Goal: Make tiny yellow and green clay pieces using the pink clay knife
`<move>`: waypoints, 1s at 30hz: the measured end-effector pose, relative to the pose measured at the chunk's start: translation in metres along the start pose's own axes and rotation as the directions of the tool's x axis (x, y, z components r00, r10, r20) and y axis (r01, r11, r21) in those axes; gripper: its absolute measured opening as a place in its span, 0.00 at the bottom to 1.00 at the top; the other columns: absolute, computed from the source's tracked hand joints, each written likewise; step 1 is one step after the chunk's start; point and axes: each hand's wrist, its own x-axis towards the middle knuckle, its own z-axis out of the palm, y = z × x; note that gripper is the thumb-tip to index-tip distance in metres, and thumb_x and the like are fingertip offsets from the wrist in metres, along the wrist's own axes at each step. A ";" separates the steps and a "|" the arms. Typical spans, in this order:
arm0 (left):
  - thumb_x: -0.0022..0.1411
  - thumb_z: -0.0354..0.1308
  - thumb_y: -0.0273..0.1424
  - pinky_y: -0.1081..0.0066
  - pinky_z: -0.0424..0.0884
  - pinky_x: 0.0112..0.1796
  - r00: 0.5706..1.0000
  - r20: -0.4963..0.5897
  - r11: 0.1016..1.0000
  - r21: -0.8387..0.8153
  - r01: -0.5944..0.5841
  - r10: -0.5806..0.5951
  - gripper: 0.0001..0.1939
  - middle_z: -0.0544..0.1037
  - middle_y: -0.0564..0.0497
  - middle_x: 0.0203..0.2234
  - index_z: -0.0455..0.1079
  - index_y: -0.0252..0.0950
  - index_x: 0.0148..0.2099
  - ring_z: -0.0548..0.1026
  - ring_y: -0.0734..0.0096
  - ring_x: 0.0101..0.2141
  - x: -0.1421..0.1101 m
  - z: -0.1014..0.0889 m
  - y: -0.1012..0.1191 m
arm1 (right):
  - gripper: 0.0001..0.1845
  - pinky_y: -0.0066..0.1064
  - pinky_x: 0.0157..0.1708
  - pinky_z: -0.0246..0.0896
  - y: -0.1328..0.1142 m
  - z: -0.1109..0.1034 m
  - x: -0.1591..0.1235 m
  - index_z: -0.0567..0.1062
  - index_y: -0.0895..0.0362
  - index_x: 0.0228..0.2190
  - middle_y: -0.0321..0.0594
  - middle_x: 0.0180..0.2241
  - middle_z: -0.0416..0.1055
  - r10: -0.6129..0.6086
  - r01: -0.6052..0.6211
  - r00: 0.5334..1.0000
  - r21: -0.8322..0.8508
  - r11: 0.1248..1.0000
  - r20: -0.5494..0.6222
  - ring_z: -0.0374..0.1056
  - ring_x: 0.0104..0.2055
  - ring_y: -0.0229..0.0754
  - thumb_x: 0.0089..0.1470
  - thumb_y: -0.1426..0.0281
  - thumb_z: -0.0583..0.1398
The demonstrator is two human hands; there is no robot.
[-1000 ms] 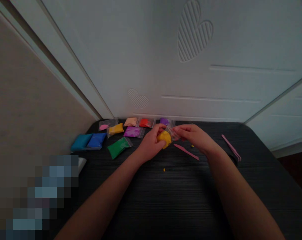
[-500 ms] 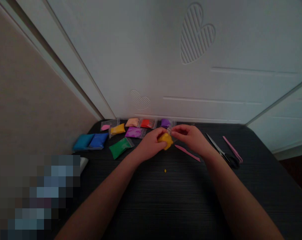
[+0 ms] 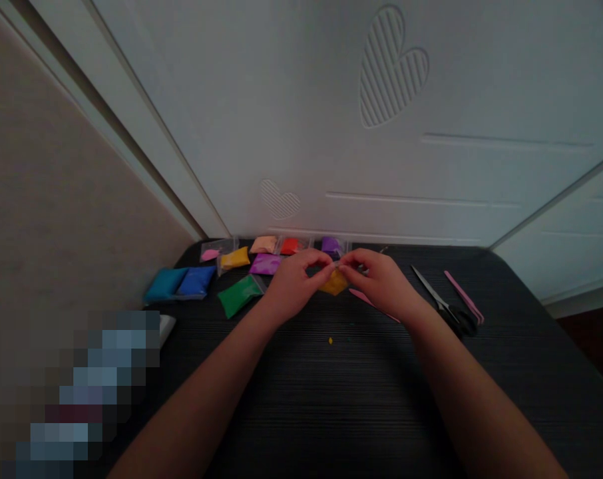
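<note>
My left hand (image 3: 300,278) and my right hand (image 3: 376,276) meet near the back of the dark table, each pinching the top edge of a small clear bag of yellow clay (image 3: 334,283). The bag hangs between my fingertips, its upper edge partly hidden by them. Close below my right hand lies a pink plastic modelling knife (image 3: 362,296), partly covered by that hand. A tiny yellow crumb of clay (image 3: 330,340) rests on the table in front of the bag.
Bags of coloured clay line the back left, among them green (image 3: 240,295), blue (image 3: 196,282), red (image 3: 292,246) and purple (image 3: 331,246). Scissors (image 3: 448,309) and pink tools (image 3: 464,297) lie on the right. A white panelled door (image 3: 301,133) rises behind the table.
My left hand has shifted from around the yellow clay to the bag's top edge. Both hands' fingertips have come closer together, and the yellow bag now hangs below them.
</note>
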 end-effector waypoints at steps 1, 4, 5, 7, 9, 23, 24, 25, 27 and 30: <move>0.56 0.50 0.33 0.73 0.64 0.35 1.000 0.001 1.000 0.001 0.000 0.000 0.08 0.73 0.53 0.29 0.68 0.35 0.33 0.69 0.74 0.32 0.000 0.000 0.000 | 0.08 0.27 0.33 0.56 0.000 0.000 0.000 0.71 0.56 0.31 0.36 0.31 0.70 -0.002 0.002 1.000 -0.007 1.000 0.004 0.64 0.33 0.35 0.51 0.69 0.53; 0.56 0.50 0.33 0.72 0.64 0.35 1.000 0.006 1.000 0.002 -0.002 0.002 0.08 0.73 0.53 0.29 0.68 0.35 0.33 0.69 0.74 0.32 0.000 0.000 0.001 | 0.08 0.27 0.33 0.56 -0.001 -0.001 -0.001 0.72 0.56 0.31 0.36 0.32 0.70 -0.004 0.004 1.000 -0.008 1.000 0.018 0.64 0.33 0.35 0.51 0.69 0.53; 0.56 0.50 0.33 0.72 0.64 0.35 1.000 0.009 1.000 0.003 -0.004 0.004 0.08 0.73 0.53 0.29 0.68 0.35 0.33 0.69 0.74 0.32 0.000 0.000 0.001 | 0.08 0.27 0.33 0.56 -0.001 -0.001 -0.001 0.72 0.55 0.31 0.36 0.32 0.70 -0.005 0.005 1.000 -0.001 1.000 0.024 0.64 0.33 0.35 0.52 0.69 0.53; 0.56 0.50 0.32 0.72 0.64 0.35 1.000 0.007 1.000 0.003 -0.003 0.003 0.07 0.73 0.53 0.29 0.68 0.35 0.32 0.69 0.74 0.32 0.000 -0.001 0.002 | 0.08 0.27 0.33 0.56 -0.001 -0.002 -0.002 0.72 0.55 0.32 0.36 0.32 0.70 -0.005 0.004 0.999 0.016 1.000 0.032 0.64 0.33 0.35 0.52 0.69 0.53; 0.56 0.50 0.31 0.72 0.64 0.34 1.000 -0.016 1.000 -0.010 0.013 -0.013 0.07 0.72 0.53 0.28 0.67 0.35 0.31 0.69 0.74 0.32 0.000 -0.002 0.002 | 0.09 0.28 0.33 0.57 -0.002 -0.003 -0.002 0.71 0.55 0.34 0.36 0.32 0.70 0.007 -0.008 0.999 0.021 1.000 0.035 0.64 0.33 0.35 0.51 0.68 0.54; 0.57 0.50 0.33 0.70 0.64 0.40 1.000 -0.010 0.998 -0.063 -0.006 0.006 0.08 0.73 0.51 0.32 0.68 0.36 0.34 0.69 0.72 0.36 -0.001 -0.003 0.001 | 0.06 0.27 0.31 0.54 -0.008 -0.006 -0.001 0.70 0.57 0.30 0.36 0.28 0.68 -0.036 0.029 0.997 -0.104 0.994 -0.066 0.61 0.30 0.35 0.50 0.72 0.54; 0.57 0.49 0.33 0.69 0.64 0.40 1.000 -0.016 0.998 -0.061 -0.011 0.010 0.08 0.73 0.51 0.32 0.68 0.36 0.33 0.69 0.72 0.36 -0.001 -0.003 0.002 | 0.06 0.27 0.31 0.54 -0.008 -0.006 -0.002 0.70 0.57 0.30 0.35 0.28 0.68 -0.035 0.029 0.997 -0.091 0.995 -0.066 0.61 0.30 0.35 0.50 0.72 0.54; 0.57 0.49 0.33 0.69 0.64 0.40 1.000 -0.017 0.998 -0.062 -0.011 0.010 0.08 0.73 0.51 0.32 0.68 0.36 0.33 0.69 0.72 0.36 -0.001 -0.004 0.002 | 0.06 0.27 0.31 0.54 -0.008 -0.005 -0.002 0.70 0.57 0.31 0.35 0.29 0.68 -0.035 0.030 0.997 -0.076 0.997 -0.063 0.61 0.30 0.35 0.50 0.72 0.54; 0.57 0.49 0.33 0.69 0.64 0.39 1.000 -0.014 0.998 -0.060 -0.011 0.010 0.08 0.72 0.51 0.31 0.68 0.36 0.32 0.69 0.72 0.35 -0.002 -0.004 0.002 | 0.06 0.27 0.31 0.55 -0.008 -0.005 -0.002 0.70 0.56 0.32 0.35 0.29 0.68 -0.038 0.036 0.998 -0.053 0.998 -0.051 0.61 0.31 0.35 0.50 0.71 0.54; 0.57 0.49 0.32 0.69 0.64 0.38 1.000 -0.007 0.998 -0.058 -0.024 0.024 0.08 0.72 0.52 0.29 0.68 0.35 0.30 0.69 0.72 0.34 -0.003 -0.003 0.002 | 0.05 0.26 0.31 0.54 -0.008 -0.004 -0.001 0.71 0.56 0.30 0.35 0.28 0.67 -0.059 0.057 0.998 -0.041 0.998 -0.038 0.61 0.31 0.35 0.50 0.71 0.54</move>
